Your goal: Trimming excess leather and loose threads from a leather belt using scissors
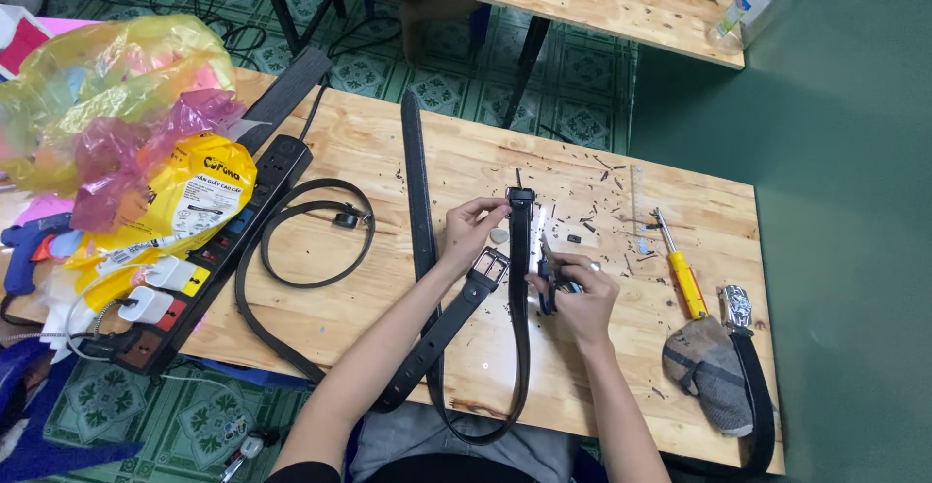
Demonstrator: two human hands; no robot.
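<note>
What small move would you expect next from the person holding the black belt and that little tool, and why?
Probably closing the small dark hand tool onto the black leather belt. The left hand pinches the belt near its end, the right hand holds the tool against its edge, and dark scraps litter the pale wooden table.

Both bare forearms reach up from the bottom of the view and angle toward each other, so the two hands sit close together but not touching. The left hand [469, 229] is raised at the end of a nearly straight arm, its wrist slightly bent and its fingers [490, 213] pinched together toward the right. The right hand [580, 294] lies lower and nearer the body, knuckles up, with its fingers [558, 271] curled inward in a closed grip.
</note>
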